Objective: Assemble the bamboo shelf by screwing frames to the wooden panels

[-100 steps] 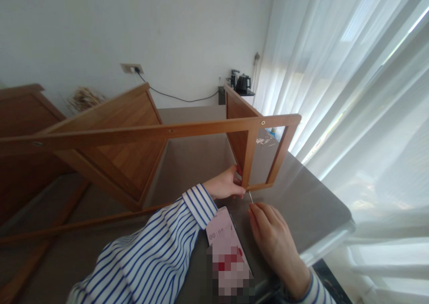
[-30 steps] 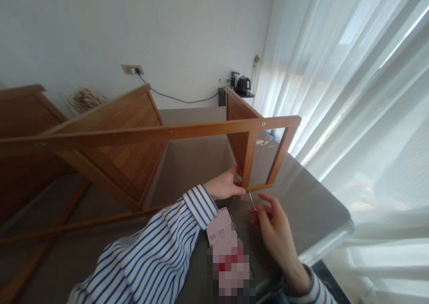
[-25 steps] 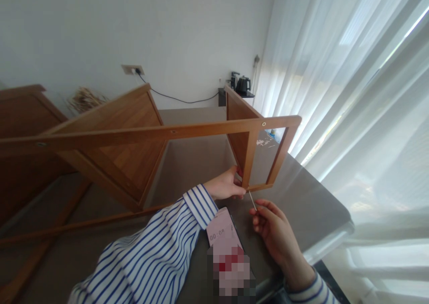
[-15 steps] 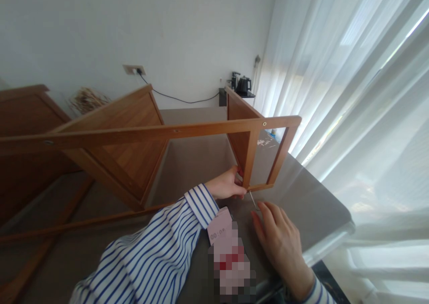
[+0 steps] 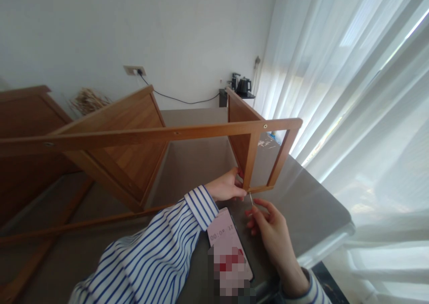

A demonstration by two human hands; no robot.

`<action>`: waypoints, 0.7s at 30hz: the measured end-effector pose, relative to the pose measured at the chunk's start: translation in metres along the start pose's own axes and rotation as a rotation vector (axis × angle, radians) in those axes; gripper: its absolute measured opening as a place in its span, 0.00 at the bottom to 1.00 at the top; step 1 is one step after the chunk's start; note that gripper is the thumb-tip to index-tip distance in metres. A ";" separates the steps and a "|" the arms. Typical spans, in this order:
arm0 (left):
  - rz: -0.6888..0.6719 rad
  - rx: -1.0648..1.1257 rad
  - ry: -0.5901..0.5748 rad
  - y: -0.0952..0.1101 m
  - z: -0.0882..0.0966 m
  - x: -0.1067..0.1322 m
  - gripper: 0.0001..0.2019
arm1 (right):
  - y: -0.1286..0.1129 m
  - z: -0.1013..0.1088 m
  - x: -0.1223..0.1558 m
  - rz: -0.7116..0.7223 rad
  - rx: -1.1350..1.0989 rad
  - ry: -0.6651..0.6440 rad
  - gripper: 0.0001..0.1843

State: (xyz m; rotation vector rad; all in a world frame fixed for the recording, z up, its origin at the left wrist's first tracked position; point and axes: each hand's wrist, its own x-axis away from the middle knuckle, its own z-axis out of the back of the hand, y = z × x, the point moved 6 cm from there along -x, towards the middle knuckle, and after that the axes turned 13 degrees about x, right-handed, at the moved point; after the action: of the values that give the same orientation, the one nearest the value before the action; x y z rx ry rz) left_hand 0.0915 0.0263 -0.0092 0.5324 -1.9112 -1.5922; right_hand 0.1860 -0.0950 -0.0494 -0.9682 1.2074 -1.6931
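Note:
A brown wooden shelf frame (image 5: pixel 208 129) lies on its side across the table, with panels standing up from it. My left hand (image 5: pixel 228 185) is closed around the lower end of the upright by the right panel (image 5: pixel 239 132), fingers partly behind the wood. Just below that joint, a thin metal hex key (image 5: pixel 251 199) points up into the frame's lower rail. My right hand (image 5: pixel 272 226) pinches the key's lower end between thumb and forefinger, the other fingers curled. Its bent end is hidden by the fingers.
A phone (image 5: pixel 227 239) showing a timer lies on the grey table (image 5: pixel 311 197), close to both hands. Dried stalks (image 5: pixel 89 101) and a black kettle (image 5: pixel 243 86) stand behind. A cable (image 5: pixel 187 101) runs along the wall; sheer curtains (image 5: pixel 368 116) hang at right.
My right hand has turned and shifted slightly left and up, its fingers closing on the hex key, whose bent end showed before. My left hand has kept its hold on the frame.

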 end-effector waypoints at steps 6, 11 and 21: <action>-0.010 0.010 0.004 0.001 -0.001 0.002 0.26 | 0.003 -0.015 -0.001 -0.209 -0.515 -0.054 0.27; -0.003 0.009 0.007 0.001 -0.001 0.001 0.26 | 0.001 -0.001 0.000 -0.005 -0.099 0.024 0.21; 0.002 0.013 0.004 -0.001 0.000 0.000 0.25 | -0.047 0.008 0.026 0.938 1.402 0.312 0.14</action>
State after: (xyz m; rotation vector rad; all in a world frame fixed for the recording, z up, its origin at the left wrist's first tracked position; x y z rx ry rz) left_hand 0.0918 0.0263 -0.0098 0.5381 -1.9197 -1.5774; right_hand 0.1754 -0.1121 0.0011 0.6490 0.2511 -1.3695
